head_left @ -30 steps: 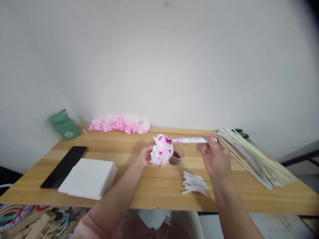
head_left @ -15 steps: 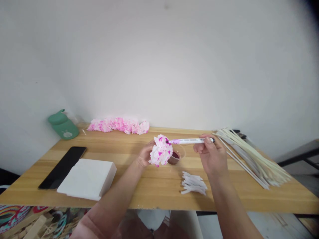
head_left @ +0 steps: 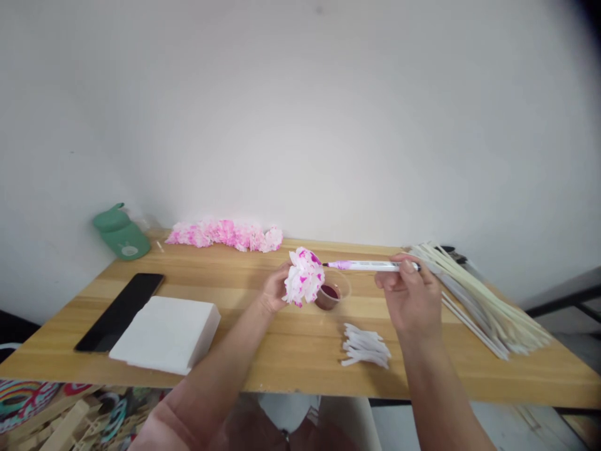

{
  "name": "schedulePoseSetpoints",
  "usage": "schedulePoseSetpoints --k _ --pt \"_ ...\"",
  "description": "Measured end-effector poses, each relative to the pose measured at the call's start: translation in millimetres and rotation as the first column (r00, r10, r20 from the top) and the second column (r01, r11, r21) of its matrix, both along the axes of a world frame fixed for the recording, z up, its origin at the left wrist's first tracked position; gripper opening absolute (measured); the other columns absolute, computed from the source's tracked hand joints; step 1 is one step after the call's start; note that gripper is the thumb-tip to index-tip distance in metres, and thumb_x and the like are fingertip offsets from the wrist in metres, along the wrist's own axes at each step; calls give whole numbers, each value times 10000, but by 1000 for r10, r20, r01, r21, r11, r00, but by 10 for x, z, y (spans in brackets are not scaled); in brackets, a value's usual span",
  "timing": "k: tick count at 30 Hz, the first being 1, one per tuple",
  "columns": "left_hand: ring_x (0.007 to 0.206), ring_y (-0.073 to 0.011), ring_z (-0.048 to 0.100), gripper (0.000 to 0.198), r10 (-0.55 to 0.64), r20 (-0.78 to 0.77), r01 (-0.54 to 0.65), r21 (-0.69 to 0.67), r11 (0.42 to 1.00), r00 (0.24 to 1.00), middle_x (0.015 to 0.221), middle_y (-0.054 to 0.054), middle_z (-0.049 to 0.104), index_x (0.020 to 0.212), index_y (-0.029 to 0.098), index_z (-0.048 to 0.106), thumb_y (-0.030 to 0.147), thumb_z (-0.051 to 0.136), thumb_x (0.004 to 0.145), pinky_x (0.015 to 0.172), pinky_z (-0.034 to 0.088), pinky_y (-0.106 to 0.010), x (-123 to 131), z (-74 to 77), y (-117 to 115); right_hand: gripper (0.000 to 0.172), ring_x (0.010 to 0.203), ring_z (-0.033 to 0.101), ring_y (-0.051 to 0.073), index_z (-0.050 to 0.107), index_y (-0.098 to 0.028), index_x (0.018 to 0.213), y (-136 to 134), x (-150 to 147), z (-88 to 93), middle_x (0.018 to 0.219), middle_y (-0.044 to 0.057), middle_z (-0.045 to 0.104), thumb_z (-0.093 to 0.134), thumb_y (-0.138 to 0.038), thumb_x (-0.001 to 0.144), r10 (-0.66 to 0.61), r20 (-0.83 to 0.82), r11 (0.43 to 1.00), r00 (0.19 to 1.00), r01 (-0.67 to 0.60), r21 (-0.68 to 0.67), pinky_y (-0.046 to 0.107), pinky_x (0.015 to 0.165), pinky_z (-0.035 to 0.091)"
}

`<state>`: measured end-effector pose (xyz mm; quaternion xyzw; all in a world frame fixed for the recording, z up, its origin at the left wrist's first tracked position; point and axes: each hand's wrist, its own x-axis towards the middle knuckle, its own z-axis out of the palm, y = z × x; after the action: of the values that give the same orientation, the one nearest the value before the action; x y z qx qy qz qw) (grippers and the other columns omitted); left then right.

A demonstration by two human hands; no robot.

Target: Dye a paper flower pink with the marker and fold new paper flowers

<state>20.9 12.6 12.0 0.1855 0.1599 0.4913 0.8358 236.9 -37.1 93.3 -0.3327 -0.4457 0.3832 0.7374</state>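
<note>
My left hand (head_left: 276,287) is closed on a white paper flower (head_left: 303,279) dabbed with magenta spots; the flower hides most of the fingers. Between thumb and fingers of my right hand (head_left: 408,282) is a white marker pen (head_left: 366,266), held level, its dark tip pointing left. That tip sits just off the flower's right edge, and purple stains the barrel near it. Below the pen stands a clear plastic cup (head_left: 330,294) holding dark red liquid, partly behind the flower. A small pile of short white strips (head_left: 365,346) lies nearer to me.
Pink and white paper flowers (head_left: 225,235) line the wall at the back. On the left are a green container (head_left: 121,235), a black phone (head_left: 119,313) and a stack of white paper (head_left: 162,332). Long pale strips (head_left: 483,294) spread along the table's right side.
My right hand has drawn the marker pen to the right, and its tip has come away from the flower. The flower has turned slightly in my left hand.
</note>
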Motion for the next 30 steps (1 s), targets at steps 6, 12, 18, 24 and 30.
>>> schedulePoseSetpoints --k 6,12,18,24,30 --pt "814 -227 680 262 162 58 -152 -143 978 985 910 -100 719 1033 135 651 184 529 807 719 534 -359 33 61 94 162 466 474 93 692 -199 793 76 -17 -57 468 -39 512 728 -352 750 7 4 1000 1000 -7 -23 236 490 406" --pt "829 -207 659 280 239 72 -229 -121 966 968 926 -97 713 1071 135 645 182 505 833 763 520 -350 51 54 132 142 458 465 90 697 -201 786 248 -56 -74 466 -40 508 720 -338 760 47 45 999 998 -46 -16 237 480 410" --pt "839 -150 644 199 362 54 -356 -103 929 930 913 -35 706 935 173 649 87 581 769 789 503 -283 76 61 156 157 452 476 94 695 -207 794 424 -53 -79 460 -40 514 719 -358 758 83 82 997 993 -83 0 244 490 412" --pt "778 -119 625 219 428 -61 -428 15 904 902 880 -2 691 890 183 635 109 700 694 733 479 -246 113 41 154 163 448 463 87 686 -211 787 522 -16 -206 468 -51 507 741 -355 735 60 48 998 997 -60 9 242 483 415" --pt "828 -122 617 315 493 -172 -481 106 870 853 930 -9 680 934 191 627 174 763 652 769 465 -254 141 76 100 192 451 466 87 679 -209 782 523 21 -289 473 -54 501 746 -381 730 33 72 999 997 -33 -5 246 479 417"
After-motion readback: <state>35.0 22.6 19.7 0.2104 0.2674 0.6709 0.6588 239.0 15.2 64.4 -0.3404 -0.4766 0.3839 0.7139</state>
